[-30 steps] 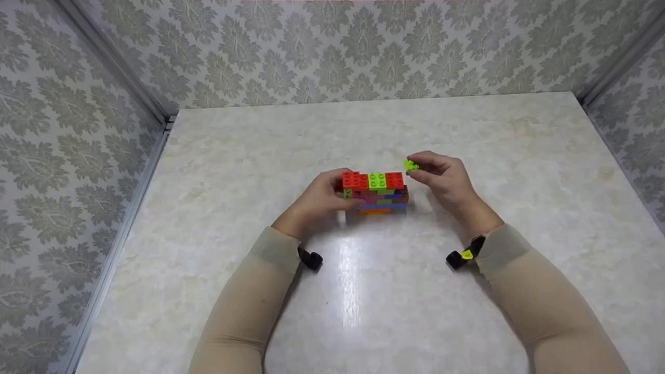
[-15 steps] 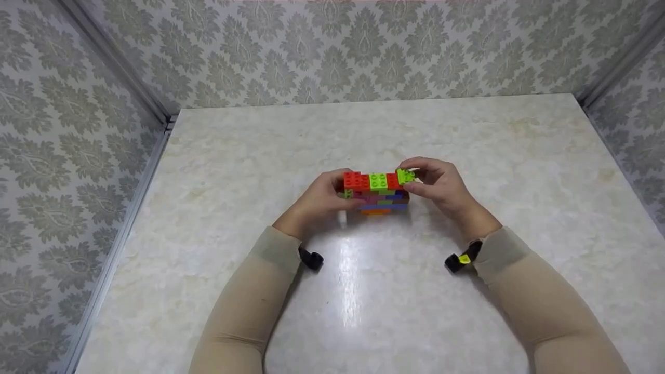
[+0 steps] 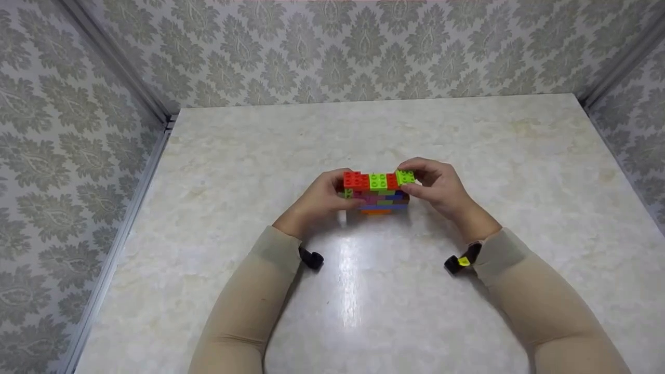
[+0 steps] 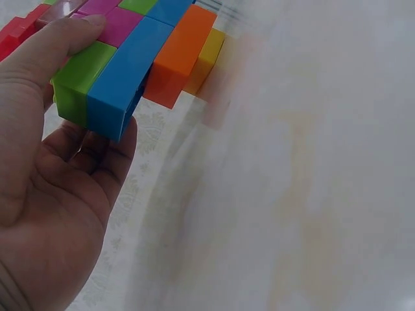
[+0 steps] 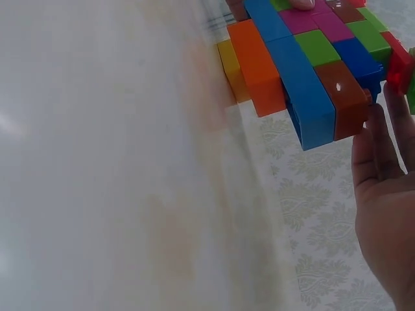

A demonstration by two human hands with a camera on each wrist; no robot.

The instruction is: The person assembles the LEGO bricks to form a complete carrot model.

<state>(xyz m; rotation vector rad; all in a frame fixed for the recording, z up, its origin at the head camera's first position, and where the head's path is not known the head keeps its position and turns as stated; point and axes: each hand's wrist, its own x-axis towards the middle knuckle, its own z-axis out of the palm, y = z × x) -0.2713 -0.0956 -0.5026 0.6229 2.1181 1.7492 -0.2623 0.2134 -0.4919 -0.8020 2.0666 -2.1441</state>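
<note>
A wall of stacked toy building bricks (image 3: 384,199) stands in the middle of the head view, red and lime studded bricks along its top. My left hand (image 3: 323,196) grips its left end, thumb across the front face over the pink brick (image 4: 126,26). At the top right corner, my right hand (image 3: 441,181) pinches a lime green brick (image 3: 406,177) between thumb and fingers. That brick sits against the red one beside it and juts past the wall's end. Lower courses show a long blue brick (image 5: 301,84), an orange brick (image 5: 258,68) and a yellow one (image 5: 232,68).
The wall rests on a pale marbled table (image 3: 249,150). Patterned wallpaper panels (image 3: 332,52) enclose the back and both sides. Black wrist-camera straps (image 3: 311,259) sit at both wrists, below beige sleeves.
My right hand has moved left and slightly down, bringing the lime brick from beside the wall onto its top right end; the brick has levelled. My left hand keeps its grip.
</note>
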